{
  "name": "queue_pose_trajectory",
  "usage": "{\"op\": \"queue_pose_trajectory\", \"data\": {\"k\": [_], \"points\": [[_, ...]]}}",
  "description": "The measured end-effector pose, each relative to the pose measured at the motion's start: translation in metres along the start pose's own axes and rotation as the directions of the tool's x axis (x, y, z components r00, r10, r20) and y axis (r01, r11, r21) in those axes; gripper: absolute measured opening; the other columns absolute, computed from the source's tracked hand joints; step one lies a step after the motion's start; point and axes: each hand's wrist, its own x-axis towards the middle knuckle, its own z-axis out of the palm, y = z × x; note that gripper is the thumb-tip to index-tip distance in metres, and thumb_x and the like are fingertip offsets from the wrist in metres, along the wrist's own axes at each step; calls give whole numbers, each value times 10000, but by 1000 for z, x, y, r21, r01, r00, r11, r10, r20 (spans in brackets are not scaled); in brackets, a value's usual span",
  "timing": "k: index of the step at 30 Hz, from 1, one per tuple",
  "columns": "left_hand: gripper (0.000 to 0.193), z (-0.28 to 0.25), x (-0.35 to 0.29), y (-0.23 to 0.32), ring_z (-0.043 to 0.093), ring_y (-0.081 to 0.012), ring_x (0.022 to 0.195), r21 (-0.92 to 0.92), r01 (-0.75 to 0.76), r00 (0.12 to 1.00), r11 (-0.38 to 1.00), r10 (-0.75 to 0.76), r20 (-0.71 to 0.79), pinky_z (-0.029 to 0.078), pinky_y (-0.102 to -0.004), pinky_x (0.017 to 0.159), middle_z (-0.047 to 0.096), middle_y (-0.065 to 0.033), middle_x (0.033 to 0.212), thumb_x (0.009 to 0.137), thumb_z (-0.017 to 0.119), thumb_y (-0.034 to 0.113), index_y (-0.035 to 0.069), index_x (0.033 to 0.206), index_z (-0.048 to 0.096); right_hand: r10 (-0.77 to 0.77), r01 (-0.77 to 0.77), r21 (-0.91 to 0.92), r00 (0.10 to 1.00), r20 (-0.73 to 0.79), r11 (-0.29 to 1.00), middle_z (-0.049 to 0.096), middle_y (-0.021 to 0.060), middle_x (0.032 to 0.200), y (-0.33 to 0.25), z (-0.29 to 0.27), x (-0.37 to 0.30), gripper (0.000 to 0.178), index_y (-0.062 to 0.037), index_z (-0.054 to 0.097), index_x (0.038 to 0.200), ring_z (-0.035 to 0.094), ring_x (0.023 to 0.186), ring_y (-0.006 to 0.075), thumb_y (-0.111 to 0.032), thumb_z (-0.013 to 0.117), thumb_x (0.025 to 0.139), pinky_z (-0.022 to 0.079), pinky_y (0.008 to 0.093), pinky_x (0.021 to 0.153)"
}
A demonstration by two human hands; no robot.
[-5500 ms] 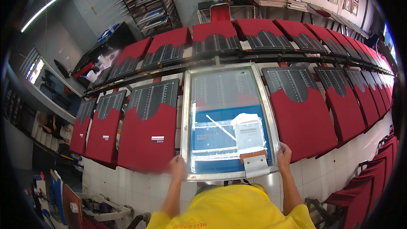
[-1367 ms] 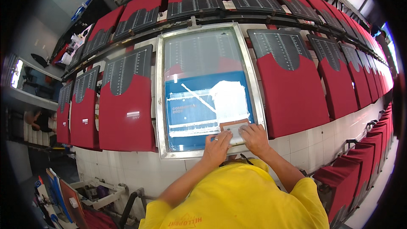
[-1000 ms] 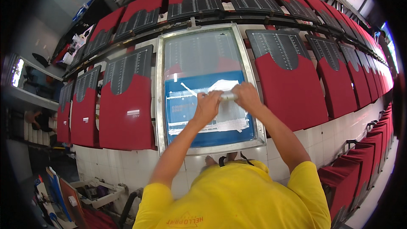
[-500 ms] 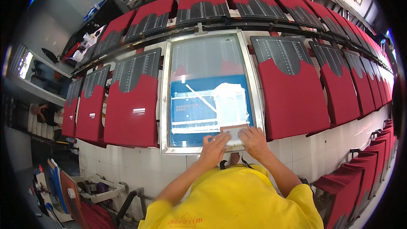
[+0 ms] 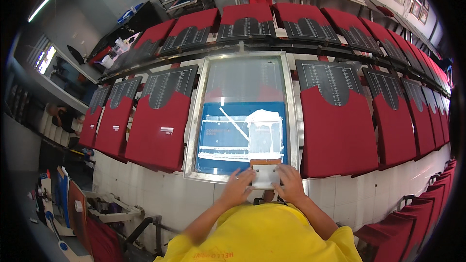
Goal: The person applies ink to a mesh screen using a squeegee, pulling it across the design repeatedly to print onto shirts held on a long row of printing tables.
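Note:
A squeegee (image 5: 265, 176) with a pale metal handle and an orange-brown blade lies at the near end of a printing screen (image 5: 292, 116). Along its left edge, my left hand (image 5: 237, 187) grips it. The other side is held by my right hand (image 5: 291, 184), its thumb lying on the handle. The screen has a silver frame and blue mesh on its near half. White ink (image 5: 263, 116) forms a thick patch above the blade, with a diagonal streak and horizontal bands to the left. Beneath the screen, a platen shows faintly through the mesh.
Dark platens with red fabric stand in a row on both sides, including a red piece (image 5: 337, 136) to the right and one with a small white print (image 5: 158, 131) to the left. Behind a dark rail (image 5: 194, 51) runs another row. More red fabric (image 5: 412, 213) hangs at the lower right.
The squeegee has come toward me to the near frame edge and tilted, showing more of its handle. Both hands moved with it. The whole view has shifted slightly.

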Motion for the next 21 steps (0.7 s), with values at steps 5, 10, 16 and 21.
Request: {"op": "queue_pose_trajectory", "data": {"k": [5,10,16,21], "points": [[396,-35,-6,-75,500,-381,1260,-51,385,800,922,-361,-479,362,-478,1067,548,-190,1345,955,549,166,0,1314,536,279,-297,-14,913,-297,955,517,278,1294,34,-4,5,428,90,504,1295,490,1191,426,-85,563,909,404,467,1018],[357,-68,-29,-141,549,-414,1163,-11,666,586,746,-532,-611,417,-459,1008,602,-245,1225,990,477,163,-52,1261,564,515,-478,197,826,-230,856,528,286,1275,53,19,4,396,94,498,1297,522,1168,428,-39,506,924,423,438,1003],[317,-70,-39,-177,620,-412,970,-115,709,540,695,-641,-546,475,-469,843,653,-252,1024,971,478,188,-56,1038,668,628,-512,368,684,-372,776,607,265,1147,66,39,19,298,71,575,1193,595,1076,407,19,484,914,460,421,945],[299,-82,-27,-184,606,-340,720,-246,709,523,661,-726,-447,458,-443,695,641,-207,784,958,484,183,-64,919,648,635,-490,407,638,-436,771,666,257,955,63,39,26,243,56,599,1121,658,909,407,22,506,899,503,423,825]]}}
